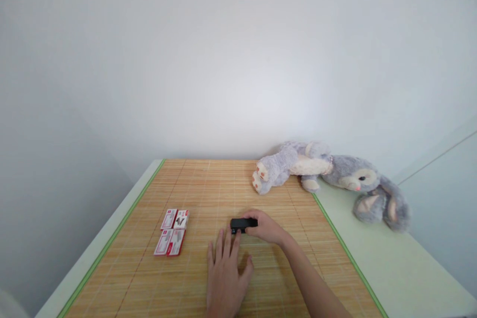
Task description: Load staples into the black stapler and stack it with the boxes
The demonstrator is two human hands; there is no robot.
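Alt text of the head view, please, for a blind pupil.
The right hand grips a small black object over a slatted mat, the left hand spread close by. Red and white boxes lie left; a plush rabbit, back right.

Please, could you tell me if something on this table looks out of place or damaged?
Only the plush rabbit looks a bit odd: it lies stretched out at the back right, across the green edge of the mat. I see no spill or damage; the right hand holds a black object.

Black stapler (243, 223), red-and-white boxes (176, 241)
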